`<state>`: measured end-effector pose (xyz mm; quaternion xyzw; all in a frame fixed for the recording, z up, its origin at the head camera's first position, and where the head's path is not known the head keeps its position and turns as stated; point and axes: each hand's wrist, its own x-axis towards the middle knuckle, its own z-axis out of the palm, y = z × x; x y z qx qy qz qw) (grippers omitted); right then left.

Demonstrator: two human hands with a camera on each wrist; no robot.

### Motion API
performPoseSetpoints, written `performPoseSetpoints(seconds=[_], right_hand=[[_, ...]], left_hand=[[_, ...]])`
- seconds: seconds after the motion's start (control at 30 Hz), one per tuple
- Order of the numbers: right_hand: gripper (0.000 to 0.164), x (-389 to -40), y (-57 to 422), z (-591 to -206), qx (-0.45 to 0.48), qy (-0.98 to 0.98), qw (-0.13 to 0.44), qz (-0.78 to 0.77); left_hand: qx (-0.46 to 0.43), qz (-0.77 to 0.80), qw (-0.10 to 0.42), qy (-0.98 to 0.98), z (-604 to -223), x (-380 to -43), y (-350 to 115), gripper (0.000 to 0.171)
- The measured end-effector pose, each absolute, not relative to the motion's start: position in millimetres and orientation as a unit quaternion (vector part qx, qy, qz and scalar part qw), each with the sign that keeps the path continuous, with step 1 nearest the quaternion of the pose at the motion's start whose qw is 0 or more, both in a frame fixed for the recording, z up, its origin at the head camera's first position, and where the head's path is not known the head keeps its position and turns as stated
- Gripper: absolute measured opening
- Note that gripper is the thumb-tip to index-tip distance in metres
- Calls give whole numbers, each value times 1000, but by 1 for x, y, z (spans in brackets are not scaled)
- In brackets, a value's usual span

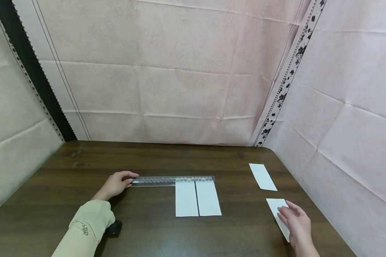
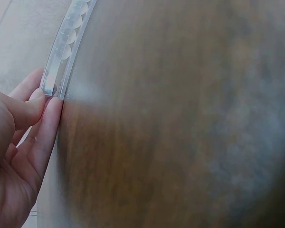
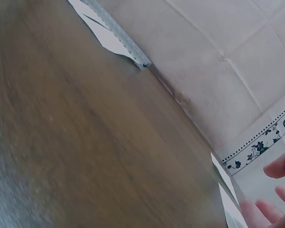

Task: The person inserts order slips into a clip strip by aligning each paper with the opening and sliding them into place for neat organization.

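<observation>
A clear plastic ruler [image 1: 157, 181] lies crosswise on the table, its right part over the top edges of two white cards, the left card [image 1: 186, 201] and the right card [image 1: 208, 201], set side by side with a narrow gap. My left hand [image 1: 117, 184] pinches the ruler's left end between thumb and fingers, seen close in the left wrist view on the ruler [image 2: 61, 66]. At the right, my right hand [image 1: 296, 223] hovers over the right edge of another white card [image 1: 277, 210]. Its thumb and fingers [image 3: 270, 209] stand apart in the right wrist view.
One more white card [image 1: 263, 176] lies farther back on the right. The dark wooden table [image 1: 148, 232] meets pale cloth hangings [image 1: 180, 89] behind and on both sides. A small black object [image 1: 115, 228] shows beside the left sleeve.
</observation>
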<state>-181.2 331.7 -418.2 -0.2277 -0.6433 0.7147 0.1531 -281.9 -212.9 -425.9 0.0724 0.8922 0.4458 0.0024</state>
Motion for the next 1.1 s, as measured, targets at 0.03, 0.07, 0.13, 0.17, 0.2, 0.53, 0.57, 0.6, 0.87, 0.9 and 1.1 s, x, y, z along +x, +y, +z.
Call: performPoseSetpoints(seconds=[0.03,0.07,0.13,0.17,0.2,0.53,0.57,0.6,0.87,0.9,1.1], right_hand=[[35,-181,333,-419,-230,-649,161,707],[37,-181,334,-420,-233,-656,169,697],[40,-180,335,-420,-241,-673,186,675],[42,-179,336,-420,-248,-682,190,662],[45,-179,336,-420,-258,-694,191,644],[59,-174,344,-424,-270,-830,184,452],[59,-174,346,-425,-271,-842,174,432],[60,-174,347,-425,-271,-854,161,413],[58,-175,353,-423,-240,-904,115,334],[57,-176,353,-423,-230,-910,116,326],[59,-177,357,-421,-204,-924,97,307]], left_hand=[[73,446,2,892,-426,-282,-213,26],[73,445,2,892,-426,-282,-213,26],[74,445,1,892,-425,-282,-213,26],[74,445,1,892,-425,-282,-212,26],[75,446,2,892,-425,-282,-212,26],[83,447,-2,891,-425,-283,-213,26],[83,447,-1,891,-425,-283,-213,26],[83,446,-1,891,-425,-283,-213,26],[82,446,-2,891,-425,-281,-213,26],[83,446,-3,891,-425,-281,-213,26],[77,450,-1,890,-427,-282,-213,26]])
